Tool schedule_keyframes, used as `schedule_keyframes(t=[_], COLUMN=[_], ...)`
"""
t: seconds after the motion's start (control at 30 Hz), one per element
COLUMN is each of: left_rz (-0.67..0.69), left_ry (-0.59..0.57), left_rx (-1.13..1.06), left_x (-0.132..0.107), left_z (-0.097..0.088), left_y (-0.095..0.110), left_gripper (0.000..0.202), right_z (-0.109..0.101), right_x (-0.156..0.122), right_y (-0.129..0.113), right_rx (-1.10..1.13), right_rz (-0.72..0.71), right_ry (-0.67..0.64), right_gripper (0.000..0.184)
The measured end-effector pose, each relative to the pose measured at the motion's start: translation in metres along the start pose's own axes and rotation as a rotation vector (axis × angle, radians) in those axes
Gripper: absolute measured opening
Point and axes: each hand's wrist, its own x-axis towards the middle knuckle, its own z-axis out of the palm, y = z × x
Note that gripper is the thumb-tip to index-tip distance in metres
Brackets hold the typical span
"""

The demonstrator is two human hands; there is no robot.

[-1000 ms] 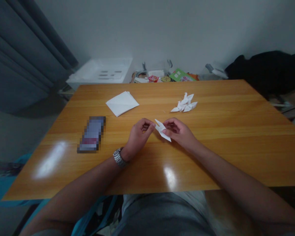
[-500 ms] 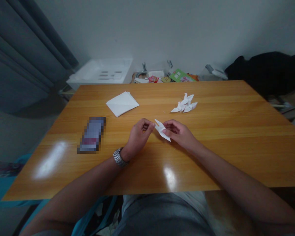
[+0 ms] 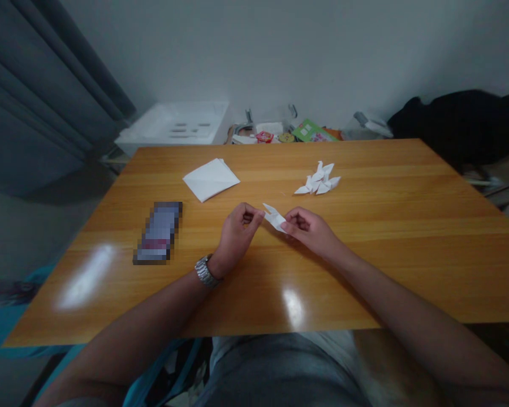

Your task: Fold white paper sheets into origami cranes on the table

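A: What are the two hands doing at this moment?

B: The right hand (image 3: 311, 229) is closed on the folded paper (image 3: 275, 219), with its thumb lying over the right end. The left hand (image 3: 238, 227) brings thumb and finger together on one narrow point, at the left end.

A: And where is this paper exactly?

B: It is between the two hands, over the middle of the table (image 3: 390, 215). Whether it touches the wood, I cannot tell.

A: How far has the folding come?

B: In my judgement, quite far. Two slim points already stand apart at the left end, but I see no open wings, so I would call this piece not yet complete.

A: Is anything finished?

B: Beyond the right hand, on the far side, there is a cluster of paper birds (image 3: 318, 180), which look complete. They overlap, therefore I cannot count them surely.

A: And what is not yet folded into birds?

B: The white sheets (image 3: 211, 180) at far left, lying flat. Nearer and more left, there is a phone (image 3: 159, 233), its screen blurred.
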Motion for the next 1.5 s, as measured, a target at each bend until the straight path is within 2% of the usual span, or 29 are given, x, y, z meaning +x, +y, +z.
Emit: schedule_keyframes(t=[0.2, 0.5, 0.6, 0.87, 1.0, 1.27, 1.5], left_rz=[0.005, 0.07, 0.07, 0.111, 0.084, 0.023, 0.062], left_ry=[-0.01, -0.061, -0.055, -0.249, -0.289, -0.278, -0.23], left_rx=[-0.028, -0.063, -0.094, -0.073, -0.088, -0.1, -0.031], left_x=[-0.001, -0.001, -0.001, -0.003, -0.002, 0.0, 0.0], left_z=[0.001, -0.002, -0.001, 0.002, 0.003, 0.002, 0.001], left_y=[0.001, 0.005, 0.004, -0.002, -0.003, -0.002, -0.004], left_gripper=[0.022, 0.035, 0.033, 0.034, 0.03, 0.024, 0.025], right_z=[0.001, -0.002, -0.003, -0.004, -0.003, -0.005, -0.008], right_x=[-0.002, 0.0, 0.0, -0.001, 0.0, 0.002, 0.002], right_y=[0.0, -0.009, -0.012, -0.013, -0.014, -0.011, -0.006], right_rx=[0.089, 0.115, 0.106, 0.086, 0.074, 0.042, -0.02], right_rz=[0.075, 0.022, -0.007, -0.023, -0.015, -0.022, -0.032], right_ry=[-0.069, 0.022, 0.021, -0.009, 0.004, 0.018, 0.002], right_gripper=[0.037, 0.037, 0.037, 0.034, 0.038, 0.036, 0.033])
